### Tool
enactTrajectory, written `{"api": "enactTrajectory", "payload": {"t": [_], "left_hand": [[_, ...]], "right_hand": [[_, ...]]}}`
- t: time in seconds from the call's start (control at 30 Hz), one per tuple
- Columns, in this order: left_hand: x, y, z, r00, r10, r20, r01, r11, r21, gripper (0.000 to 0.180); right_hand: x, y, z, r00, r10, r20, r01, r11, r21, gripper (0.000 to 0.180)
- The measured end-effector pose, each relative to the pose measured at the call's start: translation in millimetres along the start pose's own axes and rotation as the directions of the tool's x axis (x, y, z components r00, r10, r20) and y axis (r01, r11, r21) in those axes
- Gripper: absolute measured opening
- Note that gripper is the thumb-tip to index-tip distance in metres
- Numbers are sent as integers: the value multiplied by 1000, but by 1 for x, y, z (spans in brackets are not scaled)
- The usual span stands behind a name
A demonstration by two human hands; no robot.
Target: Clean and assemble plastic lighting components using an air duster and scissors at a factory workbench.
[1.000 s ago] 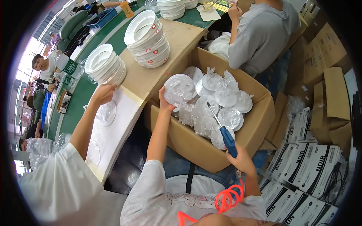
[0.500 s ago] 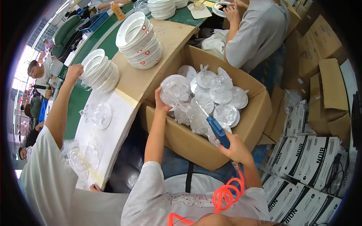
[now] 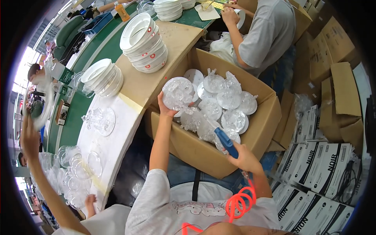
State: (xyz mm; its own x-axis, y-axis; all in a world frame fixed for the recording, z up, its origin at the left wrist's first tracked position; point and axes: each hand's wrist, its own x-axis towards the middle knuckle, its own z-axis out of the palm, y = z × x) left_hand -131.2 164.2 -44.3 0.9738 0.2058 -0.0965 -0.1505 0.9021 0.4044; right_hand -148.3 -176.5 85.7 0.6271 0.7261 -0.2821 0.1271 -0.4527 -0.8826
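Observation:
My left hand point(image 3: 166, 106) grips a round clear plastic piece point(image 3: 178, 94) by its edge, with knobbly clear parts on its face. It hangs over the near left corner of a cardboard box point(image 3: 256, 135). In the box lies a heap of similar clear round pieces point(image 3: 229, 98). My right hand point(image 3: 245, 158) is wrapped round a blue air blow gun point(image 3: 225, 141), whose thin nozzle points up and left over the heap. From its lower end a red coiled hose point(image 3: 237, 204) runs down past my shirt.
Stacks of white rings point(image 3: 150, 56) stand on the table to the left, near loose clear pieces point(image 3: 103, 121). A co-worker's raised arm point(image 3: 49, 184) is at far left; another person point(image 3: 268, 35) sits beyond the box. White printed cartons point(image 3: 317, 164) are piled at right.
My left hand has turned the clear piece and shifted slightly left. The blow gun has moved slightly down. The left co-worker's hand has moved from the ring stack, lifting a blurred white ring.

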Motion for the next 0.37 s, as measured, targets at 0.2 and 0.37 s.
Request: {"api": "enactTrajectory", "payload": {"t": [0.2,0.37], "left_hand": [[-5,-1,37,998,41,39,-42,999,33,84],[-7,-1,26,999,32,-32,-31,999,37,85]], "right_hand": [[-7,9,11,999,29,16,-30,999,35,25],[-4,8,23,998,53,37,-55,997,52,27]]}}
